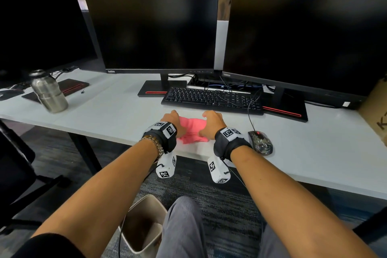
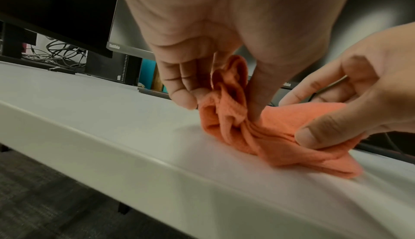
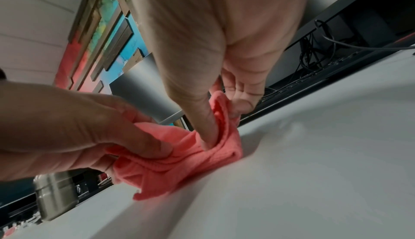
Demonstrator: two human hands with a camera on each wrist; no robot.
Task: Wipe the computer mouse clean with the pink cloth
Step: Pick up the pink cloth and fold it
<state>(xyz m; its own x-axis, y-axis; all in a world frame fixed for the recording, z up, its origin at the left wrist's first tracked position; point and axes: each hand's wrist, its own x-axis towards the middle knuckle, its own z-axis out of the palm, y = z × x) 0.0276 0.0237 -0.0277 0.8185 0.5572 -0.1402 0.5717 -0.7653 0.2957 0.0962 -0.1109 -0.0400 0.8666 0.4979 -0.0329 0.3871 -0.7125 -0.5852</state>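
On desk: both hands pinching pink cloth

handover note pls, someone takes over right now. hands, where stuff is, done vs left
Left hand: pinches the left end of the pink cloth, thumb against fingers.
Right hand: pinches the right end the same way.
Cloth: bunched between both hands, resting on the white desk near its front edge, in front of the keyboard.
Computer mouse: on the desk just right of the right wrist, apart from the cloth, untouched by either hand.
Done: cloth gathered in a two-hand grip.
Left: bring the cloth to the mouse, probably steady the mouse with one hand, and wipe it.
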